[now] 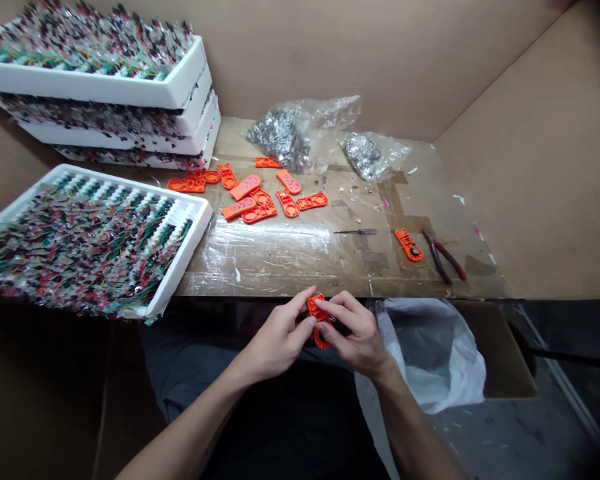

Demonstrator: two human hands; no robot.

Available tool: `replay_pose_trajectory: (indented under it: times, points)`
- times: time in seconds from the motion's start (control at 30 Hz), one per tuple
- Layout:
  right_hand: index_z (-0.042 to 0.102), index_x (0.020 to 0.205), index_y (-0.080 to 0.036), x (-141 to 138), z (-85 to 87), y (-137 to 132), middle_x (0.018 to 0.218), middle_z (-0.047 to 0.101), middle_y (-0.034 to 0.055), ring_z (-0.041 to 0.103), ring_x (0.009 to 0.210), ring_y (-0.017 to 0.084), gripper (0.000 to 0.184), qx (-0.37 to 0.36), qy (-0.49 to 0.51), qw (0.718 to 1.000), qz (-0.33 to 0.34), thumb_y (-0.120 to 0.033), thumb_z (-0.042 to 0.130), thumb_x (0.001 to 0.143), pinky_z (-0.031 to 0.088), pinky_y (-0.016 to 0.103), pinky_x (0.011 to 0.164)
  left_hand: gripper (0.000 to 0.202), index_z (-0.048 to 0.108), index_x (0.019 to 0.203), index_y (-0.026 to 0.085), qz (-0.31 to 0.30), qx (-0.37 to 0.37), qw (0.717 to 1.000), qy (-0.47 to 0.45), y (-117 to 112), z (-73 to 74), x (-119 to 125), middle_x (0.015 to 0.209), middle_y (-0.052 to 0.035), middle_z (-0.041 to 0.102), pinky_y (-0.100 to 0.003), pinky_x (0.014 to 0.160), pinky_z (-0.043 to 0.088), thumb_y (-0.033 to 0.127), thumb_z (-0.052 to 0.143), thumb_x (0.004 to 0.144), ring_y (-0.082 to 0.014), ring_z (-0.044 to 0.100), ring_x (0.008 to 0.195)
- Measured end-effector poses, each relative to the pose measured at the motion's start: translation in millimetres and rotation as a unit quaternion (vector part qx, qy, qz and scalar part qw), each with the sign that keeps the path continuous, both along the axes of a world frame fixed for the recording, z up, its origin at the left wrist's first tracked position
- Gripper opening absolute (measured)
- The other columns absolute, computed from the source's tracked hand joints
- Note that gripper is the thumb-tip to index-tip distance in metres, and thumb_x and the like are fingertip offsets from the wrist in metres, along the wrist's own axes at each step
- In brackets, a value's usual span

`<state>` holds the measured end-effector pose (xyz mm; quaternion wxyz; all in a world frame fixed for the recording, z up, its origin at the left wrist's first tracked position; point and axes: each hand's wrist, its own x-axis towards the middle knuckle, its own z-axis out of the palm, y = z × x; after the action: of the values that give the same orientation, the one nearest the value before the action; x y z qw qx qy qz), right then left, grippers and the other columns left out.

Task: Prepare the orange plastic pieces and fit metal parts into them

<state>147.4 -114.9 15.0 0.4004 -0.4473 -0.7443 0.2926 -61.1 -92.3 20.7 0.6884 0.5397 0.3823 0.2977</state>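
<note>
Just in front of the table's near edge, I hold an orange plastic casing (318, 305) in both hands, its ribbed inner side facing up. My left hand (283, 333) grips it from the left, thumb and fingers along its side. From the right, my right hand (354, 331) closes on it, with fingertips over its middle; what lies under them is mostly hidden. On the table beyond lie a small screwdriver (360, 232), another orange casing with a dark round part (409, 245) and a pair of pliers (444, 257) with dark red handles.
Several orange casing halves (260, 212) are scattered at mid-table. Behind them sit two clear bags of small metal parts (280, 137). White foam trays (180, 267) of wired parts fill the left side. A plastic-lined box (430, 353) stands below the edge, right. Cardboard walls (530, 167) enclose the table.
</note>
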Motion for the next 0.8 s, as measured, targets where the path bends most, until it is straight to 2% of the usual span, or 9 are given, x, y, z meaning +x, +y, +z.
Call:
replay_pose_trajectory:
  times: [0.1, 0.2, 0.3, 0.4, 0.5, 0.63, 0.8]
  points:
    - [0.068, 0.143, -0.033, 0.9, -3.5, 0.3, 0.106, 0.062, 0.0036, 0.064, 0.094, 0.018, 0.045, -0.024, 0.021, 0.999, 0.003, -0.019, 0.071, 0.1, 0.055, 0.032, 0.083, 0.062, 0.044, 0.164, 0.017, -0.004, 0.014, 1.0, 0.009, 0.8, -1.4, -1.7, 0.142, -0.0157, 0.068, -0.04, 0.108, 0.052, 0.033, 0.058, 0.106, -0.0257, 0.068, 0.122]
    - [0.067, 0.143, -0.034, 3.7, -5.9, -1.5, 0.109, 0.062, 0.0035, 0.064, 0.097, 0.019, 0.046, -0.05, 0.028, 0.998, 0.008, -0.026, 0.076, 0.098, 0.055, 0.034, 0.086, 0.066, 0.043, 0.164, 0.016, -0.012, -0.035, 0.998, -0.046, 3.2, -4.6, -2.2, 0.148, -0.017, 0.064, -0.041, 0.112, 0.051, 0.031, 0.062, 0.102, -0.0271, 0.066, 0.129]
    - [0.062, 0.151, -0.034, 6.3, -7.7, -5.5, 0.115, 0.06, 0.0046, 0.064, 0.101, 0.021, 0.063, -0.074, 0.027, 0.997, 0.013, -0.036, 0.085, 0.092, 0.056, 0.036, 0.089, 0.068, 0.045, 0.162, 0.016, -0.015, -0.094, 0.991, -0.091, 5.8, -8.6, -2.0, 0.151, -0.0176, 0.062, -0.041, 0.114, 0.049, 0.029, 0.067, 0.099, -0.0292, 0.061, 0.137]
    - [0.057, 0.156, -0.034, 6.4, -7.5, -9.0, 0.119, 0.059, 0.006, 0.064, 0.103, 0.023, 0.076, -0.095, 0.02, 0.995, 0.013, -0.041, 0.089, 0.087, 0.058, 0.037, 0.089, 0.068, 0.047, 0.16, 0.016, -0.011, -0.134, 0.984, -0.118, 7.8, -11.3, -0.9, 0.149, -0.0176, 0.064, -0.041, 0.114, 0.049, 0.028, 0.07, 0.097, -0.0288, 0.063, 0.135]
    - [0.053, 0.159, -0.035, 3.7, -3.5, -10.7, 0.119, 0.06, 0.0059, 0.064, 0.102, 0.022, 0.077, -0.102, 0.008, 0.995, -0.003, -0.035, 0.086, 0.09, 0.058, 0.037, 0.089, 0.06, 0.055, 0.154, 0.017, -0.004, -0.135, 0.981, -0.137, 9.0, -10.8, 2.0, 0.144, -0.0155, 0.068, -0.04, 0.113, 0.049, 0.027, 0.071, 0.097, -0.027, 0.066, 0.129]
    - [0.051, 0.16, -0.034, 1.1, 3.9, -13.4, 0.119, 0.062, 0.0061, 0.065, 0.103, 0.022, 0.072, -0.127, -0.018, 0.991, -0.028, -0.022, 0.077, 0.093, 0.058, 0.037, 0.091, 0.046, 0.065, 0.142, 0.017, -0.001, -0.095, 0.988, -0.119, 10.6, -7.5, 9.6, 0.135, -0.0131, 0.072, -0.038, 0.109, 0.051, 0.026, 0.071, 0.097, -0.0262, 0.069, 0.122]
    - [0.05, 0.16, -0.03, -0.9, 10.8, -23.0, 0.122, 0.062, 0.0072, 0.066, 0.105, 0.022, 0.073, -0.144, -0.023, 0.988, -0.059, -0.018, 0.073, 0.092, 0.059, 0.037, 0.093, 0.048, 0.067, 0.141, 0.017, -0.021, -0.098, 0.989, -0.113, 9.8, -7.2, 18.3, 0.133, -0.0122, 0.073, -0.039, 0.105, 0.053, 0.027, 0.074, 0.095, -0.0261, 0.071, 0.116]
